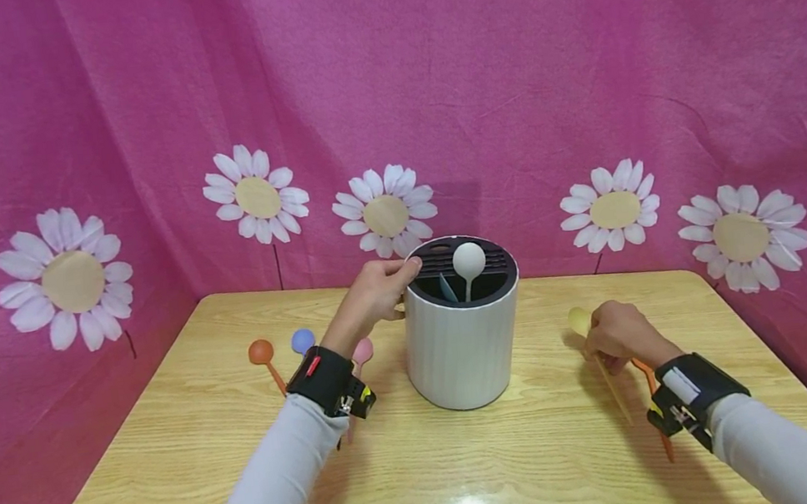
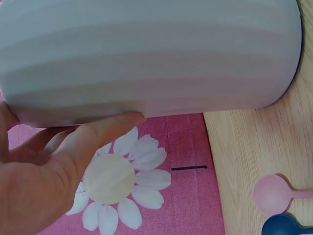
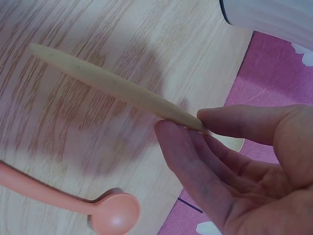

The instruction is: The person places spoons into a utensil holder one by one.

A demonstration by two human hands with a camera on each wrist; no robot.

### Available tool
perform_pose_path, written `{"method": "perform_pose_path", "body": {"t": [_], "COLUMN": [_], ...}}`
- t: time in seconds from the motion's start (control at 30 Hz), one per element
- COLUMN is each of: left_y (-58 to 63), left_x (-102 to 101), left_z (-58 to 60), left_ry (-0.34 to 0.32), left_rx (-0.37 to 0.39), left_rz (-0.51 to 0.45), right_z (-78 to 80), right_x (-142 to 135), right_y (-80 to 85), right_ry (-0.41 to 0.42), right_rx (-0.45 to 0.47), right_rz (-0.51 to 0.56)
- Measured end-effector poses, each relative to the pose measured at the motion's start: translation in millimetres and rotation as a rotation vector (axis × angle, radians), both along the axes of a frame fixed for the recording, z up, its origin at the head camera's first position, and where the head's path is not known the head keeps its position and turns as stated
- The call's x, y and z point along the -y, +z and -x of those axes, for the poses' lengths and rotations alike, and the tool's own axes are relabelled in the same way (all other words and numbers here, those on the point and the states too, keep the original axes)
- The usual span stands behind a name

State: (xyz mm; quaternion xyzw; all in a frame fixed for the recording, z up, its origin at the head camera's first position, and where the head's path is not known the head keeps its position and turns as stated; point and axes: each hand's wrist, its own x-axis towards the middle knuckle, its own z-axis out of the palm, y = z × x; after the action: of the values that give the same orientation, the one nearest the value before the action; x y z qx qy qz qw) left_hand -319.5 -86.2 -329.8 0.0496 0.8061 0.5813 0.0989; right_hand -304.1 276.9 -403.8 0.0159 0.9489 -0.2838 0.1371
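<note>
A white ribbed utensil holder with a black slotted top stands upright near the table's middle. Inside it are a white spoon, bowl up, and a blue-grey utensil, mostly hidden. My left hand grips the holder's upper left edge, with one digit on the rim and others against the side. Over at the right, my right hand pinches a yellow spoon between thumb and fingers, near its bowl. The spoon's handle slants toward the front of the table, and its bowl is partly behind the fingers in the right wrist view.
An orange spoon lies beside the right hand, partly under the wrist in the head view. Left of the holder lie a brown-orange spoon, a blue spoon and a pink spoon. A pink flowered curtain hangs behind the table.
</note>
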Motion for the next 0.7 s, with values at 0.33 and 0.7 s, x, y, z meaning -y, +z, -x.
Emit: {"method": "perform_pose_path", "body": {"t": [0.33, 0.7], "left_y": [4.1, 6.7], "left_x": [8.3, 13.7], "left_z": [6.7, 13.6], "left_ry": [-0.076, -0.128], "left_rx": [0.067, 0.106], "left_rz": [-0.052, -0.078], "right_z": [-2.3, -0.2], "right_x": [2.9, 6.0], "right_y": [3.6, 15.0], "right_ry": [0.027, 0.045], "right_rx": [-0.079, -0.197], "right_rz": [0.009, 0.012]}}
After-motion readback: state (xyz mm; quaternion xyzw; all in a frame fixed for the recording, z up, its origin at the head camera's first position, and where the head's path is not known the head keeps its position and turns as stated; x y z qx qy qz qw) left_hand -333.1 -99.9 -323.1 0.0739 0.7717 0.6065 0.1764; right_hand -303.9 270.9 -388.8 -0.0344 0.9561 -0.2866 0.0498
